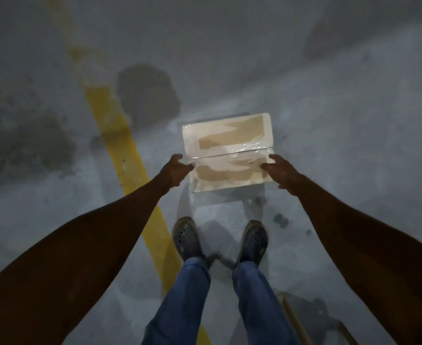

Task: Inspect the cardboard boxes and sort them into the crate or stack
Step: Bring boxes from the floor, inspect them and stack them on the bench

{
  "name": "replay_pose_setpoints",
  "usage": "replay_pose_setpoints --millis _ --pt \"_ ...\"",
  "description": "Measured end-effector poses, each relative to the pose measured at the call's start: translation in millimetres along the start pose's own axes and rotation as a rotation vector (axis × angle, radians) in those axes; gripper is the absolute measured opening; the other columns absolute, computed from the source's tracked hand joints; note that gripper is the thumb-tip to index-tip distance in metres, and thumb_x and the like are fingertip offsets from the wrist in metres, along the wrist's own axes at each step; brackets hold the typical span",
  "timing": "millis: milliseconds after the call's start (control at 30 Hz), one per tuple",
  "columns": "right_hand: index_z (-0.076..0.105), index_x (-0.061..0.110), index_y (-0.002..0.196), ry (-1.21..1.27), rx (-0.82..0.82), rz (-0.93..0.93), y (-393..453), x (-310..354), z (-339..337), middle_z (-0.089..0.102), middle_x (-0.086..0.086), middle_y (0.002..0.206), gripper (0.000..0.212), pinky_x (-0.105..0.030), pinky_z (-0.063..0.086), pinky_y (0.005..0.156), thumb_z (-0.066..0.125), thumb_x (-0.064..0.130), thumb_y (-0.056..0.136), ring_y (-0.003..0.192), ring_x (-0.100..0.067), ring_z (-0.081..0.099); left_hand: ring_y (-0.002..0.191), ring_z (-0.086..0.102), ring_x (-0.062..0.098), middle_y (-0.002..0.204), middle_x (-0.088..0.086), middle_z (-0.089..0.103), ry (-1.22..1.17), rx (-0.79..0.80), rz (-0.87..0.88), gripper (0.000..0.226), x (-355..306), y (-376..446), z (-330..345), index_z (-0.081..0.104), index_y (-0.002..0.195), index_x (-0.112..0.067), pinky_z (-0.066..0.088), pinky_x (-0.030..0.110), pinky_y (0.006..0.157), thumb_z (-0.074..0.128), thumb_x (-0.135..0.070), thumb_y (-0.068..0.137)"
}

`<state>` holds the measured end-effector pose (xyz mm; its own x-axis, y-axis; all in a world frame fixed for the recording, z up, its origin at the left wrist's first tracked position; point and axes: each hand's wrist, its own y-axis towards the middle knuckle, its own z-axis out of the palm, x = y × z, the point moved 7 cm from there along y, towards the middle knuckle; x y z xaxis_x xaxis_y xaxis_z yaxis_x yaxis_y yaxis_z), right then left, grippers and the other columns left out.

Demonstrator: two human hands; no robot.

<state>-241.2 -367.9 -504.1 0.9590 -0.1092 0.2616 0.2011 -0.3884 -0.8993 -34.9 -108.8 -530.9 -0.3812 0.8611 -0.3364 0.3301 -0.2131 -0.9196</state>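
Head view, dim and soft; fine detail is lost. Both upper arms run out of the lower corners. At the bottom right edge a pale wooden frame (297, 319) is cut off, and what it belongs to cannot be told. The box's underside and sides are hidden, and so are the fingers beneath it.

Cardboard box (227, 153): flat, pale, top flaps closed along a centre seam under glossy clear tape with torn brown patches. It is held out in front of the body, above the floor, between the two hands. Left hand (176, 173) grips the left edge, thumb on top near the seam, fingers curled under. Right hand (280, 171) grips the right edge likewise, thumb on top by the seam end.

Around: grey concrete floor (329, 120), stained dark in patches to the left and beyond the box. A yellow painted line (120, 150) runs diagonally from the upper left down past the left foot. Below the box, two dark perforated clogs (186, 239) and blue jeans (187, 302); the box's shadow falls between box and feet.
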Motion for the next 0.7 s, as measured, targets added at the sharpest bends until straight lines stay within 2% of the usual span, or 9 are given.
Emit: replay_pose_setpoints --millis 67,167,267,300,367,433,467,567,700 --pt "0.033 0.023 0.157 0.065 -0.040 -0.007 41 -11 8 0.050 -0.003 0.138 0.092 -0.036 0.050 0.089 0.071 0.064 0.084 0.113 -0.026 0.059 0.125 0.053 0.030 0.155 0.012 0.042 -0.113 -0.055 -0.042 0.092 11 32 5 0.020 0.161 -0.020 0.055 0.039 0.081 0.070 -0.054 0.092" --pt "0.039 0.017 0.152 0.141 -0.116 -0.057 94 -24 15 0.052 -0.008 0.150 0.089 -0.042 0.051 0.105 0.073 0.065 0.085 0.128 -0.029 0.058 0.134 0.046 0.028 0.155 0.003 0.038 -0.185 -0.019 -0.060 0.103 21 69 22 0.011 0.163 -0.018 0.046 0.044 0.091 0.068 -0.062 0.089" --pt "0.062 0.018 0.128 0.186 -0.187 -0.119 123 -25 9 0.068 -0.003 0.128 0.070 -0.041 0.052 0.105 0.074 0.069 0.082 0.116 -0.025 0.065 0.124 0.056 0.019 0.142 -0.012 0.053 -0.221 0.094 -0.043 0.087 34 96 39 0.039 0.153 -0.028 0.047 0.048 0.104 0.069 -0.071 0.083" --pt "0.067 0.021 0.122 0.207 -0.181 -0.146 132 -27 8 0.071 -0.001 0.122 0.063 -0.041 0.054 0.104 0.075 0.068 0.082 0.113 -0.023 0.068 0.121 0.062 0.019 0.138 -0.010 0.061 -0.248 0.139 -0.017 0.075 37 103 45 0.048 0.146 -0.031 0.052 0.046 0.101 0.068 -0.070 0.084" --pt "0.070 0.022 0.123 0.255 -0.107 -0.175 144 -29 7 0.075 0.002 0.119 0.056 -0.038 0.054 0.102 0.079 0.061 0.083 0.112 -0.021 0.070 0.109 0.070 0.010 0.127 -0.009 0.069 -0.329 0.195 0.055 0.046 38 110 54 0.054 0.137 -0.034 0.060 0.027 0.080 0.061 -0.055 0.097" --pt "0.069 0.019 0.130 0.305 0.017 -0.198 151 -29 11 0.076 0.000 0.122 0.063 -0.043 0.053 0.106 0.081 0.059 0.082 0.115 -0.022 0.071 0.106 0.071 0.003 0.128 -0.011 0.069 -0.391 0.194 0.110 0.040 39 115 59 0.052 0.140 -0.034 0.058 0.018 0.074 0.056 -0.047 0.102" --pt "0.067 0.017 0.133 0.345 0.058 -0.193 152 -29 14 0.075 -0.003 0.125 0.066 -0.048 0.051 0.109 0.081 0.058 0.083 0.117 -0.025 0.071 0.112 0.069 0.006 0.132 -0.009 0.068 -0.418 0.204 0.126 0.047 39 116 63 0.049 0.145 -0.032 0.058 0.021 0.080 0.057 -0.049 0.102" --pt "0.059 0.014 0.143 0.434 0.122 -0.187 148 -26 17 0.071 -0.008 0.132 0.062 -0.052 0.051 0.108 0.076 0.045 0.092 0.121 -0.030 0.069 0.127 0.063 0.025 0.141 0.003 0.064 -0.517 0.207 0.142 0.068 40 112 69 0.047 0.151 -0.026 0.054 0.046 0.103 0.064 -0.058 0.094" --pt "0.056 0.019 0.146 0.473 0.128 -0.173 113 -9 16 0.071 -0.003 0.133 0.057 -0.049 0.054 0.105 0.071 0.040 0.096 0.121 -0.028 0.068 0.128 0.062 0.029 0.139 0.005 0.066 -0.590 0.161 0.141 0.078 36 93 55 0.052 0.148 -0.024 0.048 0.055 0.109 0.074 -0.063 0.084"
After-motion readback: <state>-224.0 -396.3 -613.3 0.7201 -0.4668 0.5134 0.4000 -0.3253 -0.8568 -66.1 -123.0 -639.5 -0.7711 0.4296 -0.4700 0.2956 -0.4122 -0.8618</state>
